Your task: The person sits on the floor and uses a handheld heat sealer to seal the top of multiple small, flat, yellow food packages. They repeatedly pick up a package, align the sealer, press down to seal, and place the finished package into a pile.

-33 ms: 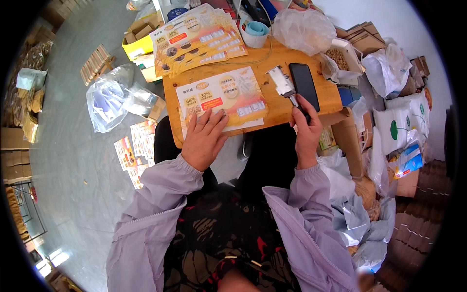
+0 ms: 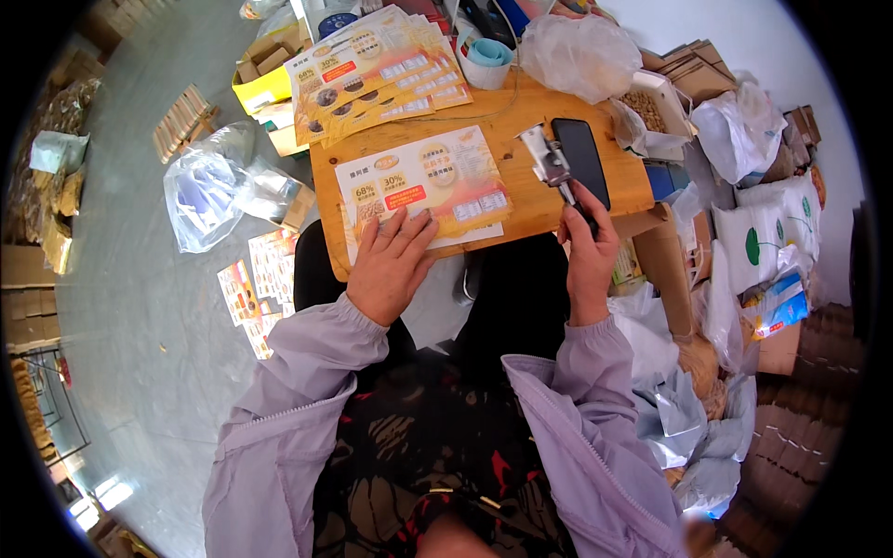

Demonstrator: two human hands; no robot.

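Flat and palm down, my left hand (image 2: 394,260) rests on the near edge of a printed sheet (image 2: 428,177), its fingers slightly spread; a white edge peeks out beneath that sheet on the near side. My right hand (image 2: 589,237) is closed around the dark handle of a metal tool (image 2: 547,156), whose silvery head points to the far left, over the right part of the wooden table (image 2: 539,221). Whether that head touches the wood, I cannot tell. A black phone (image 2: 582,163) lies just right of the tool. On the far left of the tabletop I have overlapping printed sheets in a pile (image 2: 372,79); right of them stands a white cup (image 2: 486,73) with something light blue in it, and farther right sits a cloudy plastic bag (image 2: 581,58).
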